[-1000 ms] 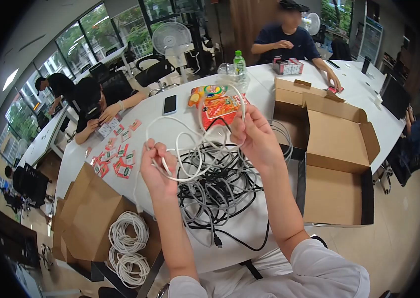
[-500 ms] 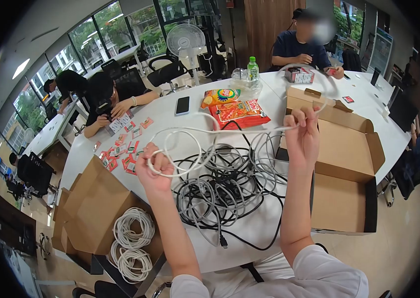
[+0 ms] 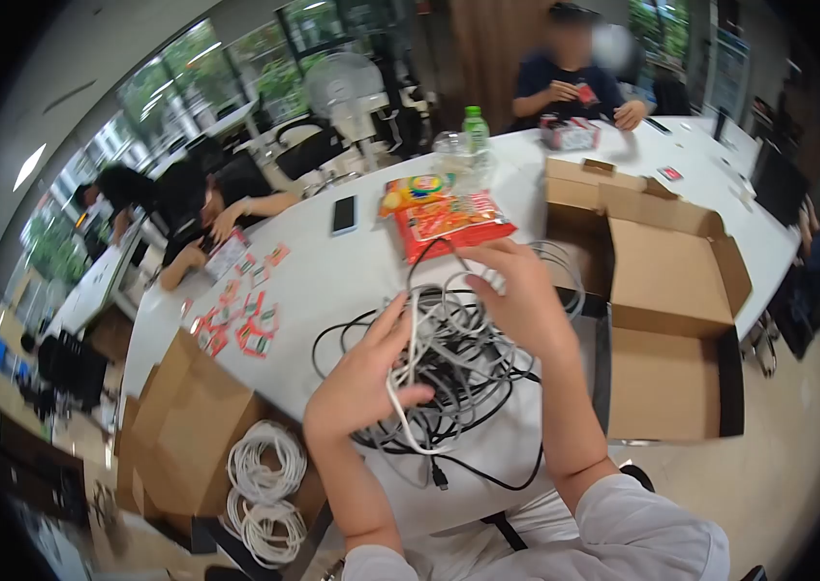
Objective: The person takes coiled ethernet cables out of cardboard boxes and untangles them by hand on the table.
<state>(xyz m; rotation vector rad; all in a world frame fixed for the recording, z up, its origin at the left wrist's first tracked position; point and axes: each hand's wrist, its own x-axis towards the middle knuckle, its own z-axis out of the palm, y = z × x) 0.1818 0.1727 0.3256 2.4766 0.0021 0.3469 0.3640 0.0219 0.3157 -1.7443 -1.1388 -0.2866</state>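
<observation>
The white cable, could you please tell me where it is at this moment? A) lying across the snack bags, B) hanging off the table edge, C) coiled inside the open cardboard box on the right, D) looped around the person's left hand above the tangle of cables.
D: the white cable loops over the left hand above the cable tangle, while the right hand rests beside it.

White tables [image 3: 332, 281], big windows [image 3: 187, 87], black chairs [image 3: 308, 150]
</observation>
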